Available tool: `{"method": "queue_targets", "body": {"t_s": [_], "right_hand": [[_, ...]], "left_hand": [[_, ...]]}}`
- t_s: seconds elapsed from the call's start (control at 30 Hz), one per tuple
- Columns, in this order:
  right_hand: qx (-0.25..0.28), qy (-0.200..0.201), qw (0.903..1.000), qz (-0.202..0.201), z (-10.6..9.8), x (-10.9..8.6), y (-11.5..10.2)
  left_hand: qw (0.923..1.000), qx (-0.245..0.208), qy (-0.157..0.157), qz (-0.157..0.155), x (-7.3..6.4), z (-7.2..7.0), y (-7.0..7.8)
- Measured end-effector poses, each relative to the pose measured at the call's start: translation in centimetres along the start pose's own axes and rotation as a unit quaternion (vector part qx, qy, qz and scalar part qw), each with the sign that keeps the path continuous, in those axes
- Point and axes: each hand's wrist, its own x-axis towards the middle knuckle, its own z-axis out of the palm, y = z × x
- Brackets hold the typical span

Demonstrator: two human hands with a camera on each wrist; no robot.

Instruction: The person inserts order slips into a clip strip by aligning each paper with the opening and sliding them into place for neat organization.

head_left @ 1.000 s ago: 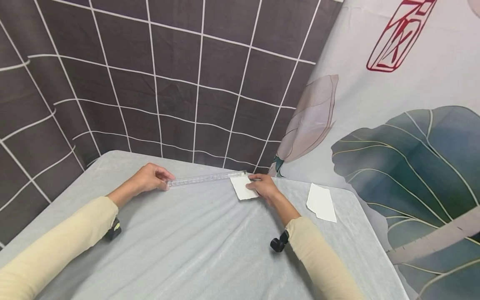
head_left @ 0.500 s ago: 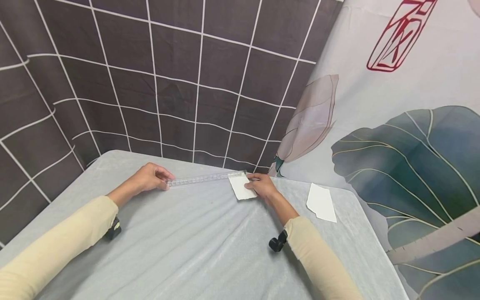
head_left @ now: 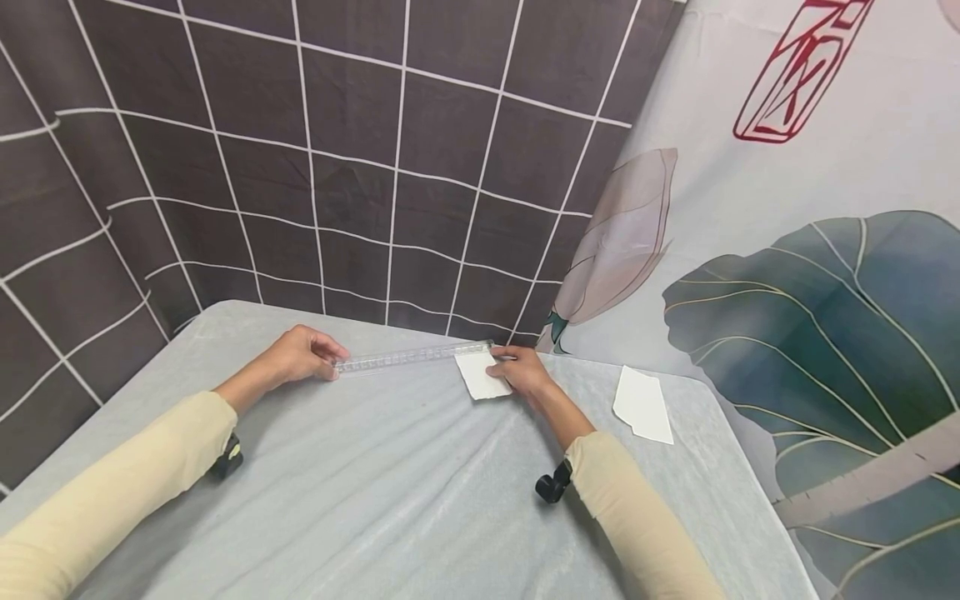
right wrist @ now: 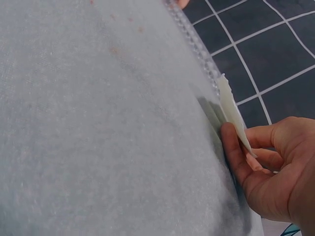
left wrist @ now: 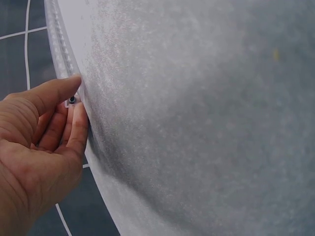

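A long clear plastic strip, ruler-like and marked with a row of small squares, lies near the table's back edge. My left hand pinches its left end between thumb and fingers; a small dark round spot shows there in the left wrist view. At the strip's other end, my right hand pinches a piece of white paper, the thumb on one face and fingers behind. The paper's top edge overlaps the strip in the head view. In the right wrist view the paper stands tilted up from the cloth.
Another torn-looking piece of white paper lies to the right of my right hand. A wrinkled pale grey cloth covers the table. Behind it hangs a dark grid-patterned curtain, with a leaf-printed one on the right.
My right hand and the paper it pinches have slid slightly left along the strip. The left hand and strip have stayed in place.
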Motion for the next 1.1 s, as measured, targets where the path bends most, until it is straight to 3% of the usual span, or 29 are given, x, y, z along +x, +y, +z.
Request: {"method": "queue_targets", "body": {"t_s": [1.1], "right_hand": [[0.011,0.012,0.9999,-0.003,1.1,-0.2,-0.5]], "left_hand": [[0.9999,0.005,0.003,-0.01,-0.1,0.0,0.3]]}}
